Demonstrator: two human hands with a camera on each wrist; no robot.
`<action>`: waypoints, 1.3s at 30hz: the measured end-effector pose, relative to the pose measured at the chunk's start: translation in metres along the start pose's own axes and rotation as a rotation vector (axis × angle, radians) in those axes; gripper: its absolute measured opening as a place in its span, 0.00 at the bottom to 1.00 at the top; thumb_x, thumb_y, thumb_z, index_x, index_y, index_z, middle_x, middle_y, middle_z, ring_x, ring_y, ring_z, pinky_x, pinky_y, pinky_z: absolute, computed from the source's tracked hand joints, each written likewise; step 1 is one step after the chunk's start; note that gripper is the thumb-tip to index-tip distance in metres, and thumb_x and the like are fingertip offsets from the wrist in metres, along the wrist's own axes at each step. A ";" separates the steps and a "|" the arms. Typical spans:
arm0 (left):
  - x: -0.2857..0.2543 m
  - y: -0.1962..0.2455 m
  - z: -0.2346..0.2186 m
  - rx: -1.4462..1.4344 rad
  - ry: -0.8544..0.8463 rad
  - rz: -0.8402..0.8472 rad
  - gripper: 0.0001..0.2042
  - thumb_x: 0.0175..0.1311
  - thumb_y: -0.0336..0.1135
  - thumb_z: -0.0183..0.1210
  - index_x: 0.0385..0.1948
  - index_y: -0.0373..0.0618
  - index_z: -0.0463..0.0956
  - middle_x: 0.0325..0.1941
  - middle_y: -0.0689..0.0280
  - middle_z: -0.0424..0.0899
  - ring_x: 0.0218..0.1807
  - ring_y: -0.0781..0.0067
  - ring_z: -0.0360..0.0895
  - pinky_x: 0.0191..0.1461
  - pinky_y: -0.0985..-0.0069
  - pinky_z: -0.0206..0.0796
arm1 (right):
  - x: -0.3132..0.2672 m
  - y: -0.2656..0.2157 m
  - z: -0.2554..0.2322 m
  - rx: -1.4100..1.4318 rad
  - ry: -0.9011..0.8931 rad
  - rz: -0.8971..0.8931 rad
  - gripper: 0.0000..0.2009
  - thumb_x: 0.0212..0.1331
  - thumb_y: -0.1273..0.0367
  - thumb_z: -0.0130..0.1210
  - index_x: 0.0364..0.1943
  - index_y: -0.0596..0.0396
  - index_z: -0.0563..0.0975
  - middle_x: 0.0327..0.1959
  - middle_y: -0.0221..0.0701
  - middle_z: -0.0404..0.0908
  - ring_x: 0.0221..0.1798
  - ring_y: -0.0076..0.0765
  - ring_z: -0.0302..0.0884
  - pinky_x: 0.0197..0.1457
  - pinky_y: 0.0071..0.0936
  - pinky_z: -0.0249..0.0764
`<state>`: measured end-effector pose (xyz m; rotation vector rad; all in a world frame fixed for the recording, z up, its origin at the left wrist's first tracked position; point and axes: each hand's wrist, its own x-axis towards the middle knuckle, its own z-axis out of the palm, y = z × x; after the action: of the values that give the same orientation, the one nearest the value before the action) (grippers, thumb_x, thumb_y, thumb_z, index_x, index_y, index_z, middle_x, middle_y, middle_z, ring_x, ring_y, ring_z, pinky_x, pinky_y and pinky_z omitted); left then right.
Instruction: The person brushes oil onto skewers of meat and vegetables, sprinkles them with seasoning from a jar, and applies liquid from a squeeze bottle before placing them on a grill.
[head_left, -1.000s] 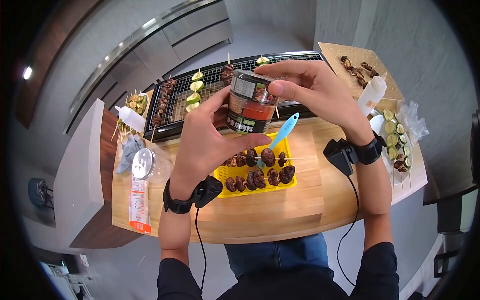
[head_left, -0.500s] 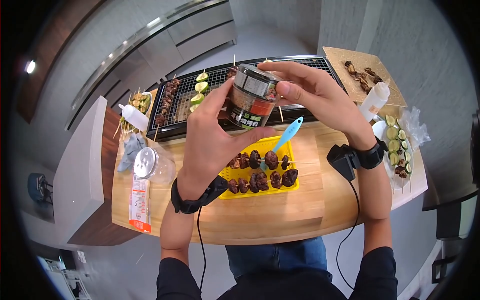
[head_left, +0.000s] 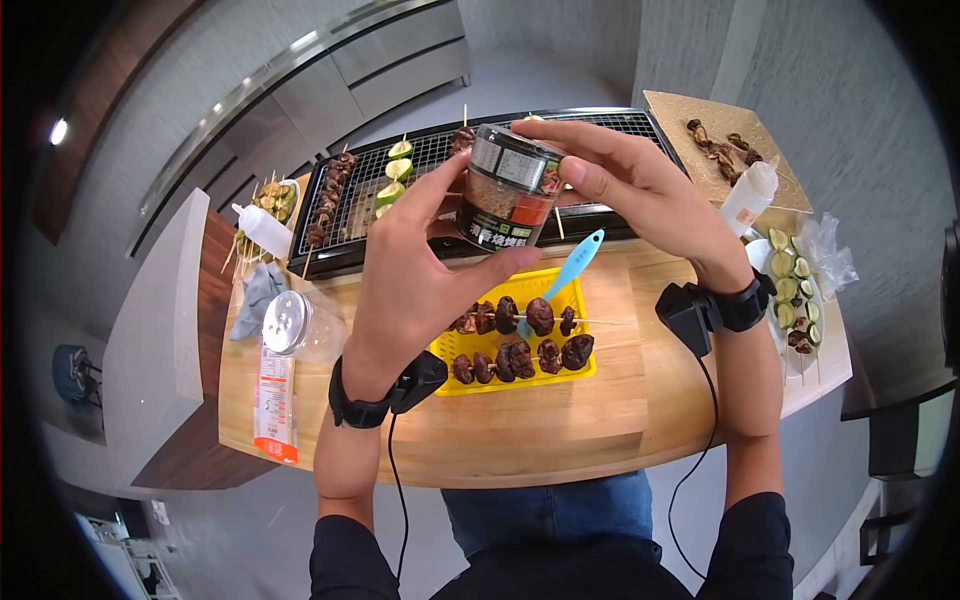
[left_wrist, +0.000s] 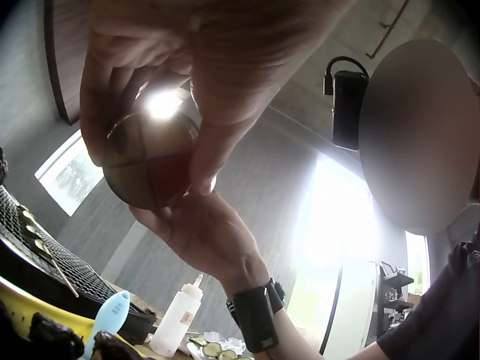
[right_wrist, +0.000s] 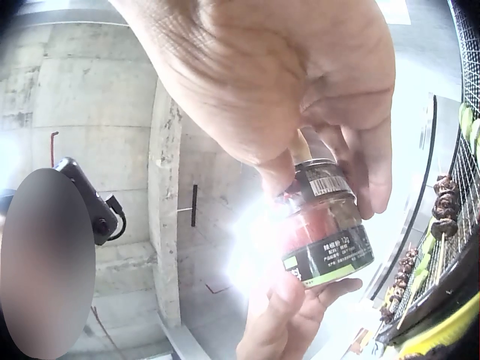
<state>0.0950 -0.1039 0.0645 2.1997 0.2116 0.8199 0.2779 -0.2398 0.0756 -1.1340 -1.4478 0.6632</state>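
A clear seasoning jar with a dark label and dark-rimmed lid is held up, tilted, above the table. My left hand grips its lower body, thumb on the near side. Across the top, my right hand holds the lid between thumb and fingers. In the right wrist view the jar shows red and brown powders behind its clear wall; from below, in the left wrist view, its base appears divided into sections. Beneath the hands, a yellow basket holds two mushroom skewers and a blue brush.
Behind the jar stands a black grill with skewers on its mesh. At left are a lidded clear jar, a squeeze bottle, a grey cloth and a packet. Another bottle and zucchini slices lie at right.
The jar has tilted, its base swinging slightly left and its label turning more into view. Both hands keep their hold on it; the rest of the table stays the same.
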 end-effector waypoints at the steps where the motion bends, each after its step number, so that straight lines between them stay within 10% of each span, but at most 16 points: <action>1: 0.000 -0.001 0.001 -0.008 0.038 0.031 0.41 0.40 0.44 0.77 0.57 0.30 0.68 0.43 0.56 0.81 0.44 0.70 0.80 0.46 0.75 0.73 | 0.000 0.001 -0.001 0.009 -0.018 0.011 0.23 0.70 0.61 0.46 0.65 0.58 0.64 0.61 0.34 0.70 0.61 0.30 0.69 0.61 0.30 0.73; 35: 0.000 0.008 -0.003 0.013 -0.063 -0.034 0.39 0.46 0.38 0.74 0.60 0.31 0.64 0.47 0.56 0.81 0.48 0.71 0.80 0.53 0.76 0.72 | 0.001 0.005 -0.001 -0.091 -0.027 0.054 0.23 0.70 0.61 0.45 0.65 0.58 0.64 0.60 0.36 0.70 0.61 0.31 0.69 0.62 0.32 0.73; 39: -0.001 0.010 -0.004 0.020 -0.061 -0.036 0.39 0.46 0.39 0.74 0.59 0.31 0.64 0.46 0.56 0.81 0.49 0.71 0.79 0.53 0.75 0.72 | 0.001 0.009 0.001 -0.105 0.019 0.001 0.24 0.70 0.57 0.46 0.64 0.58 0.65 0.47 0.36 0.80 0.47 0.26 0.78 0.53 0.25 0.75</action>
<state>0.0909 -0.1087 0.0735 2.2297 0.2296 0.7323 0.2798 -0.2352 0.0675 -1.2190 -1.4802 0.5812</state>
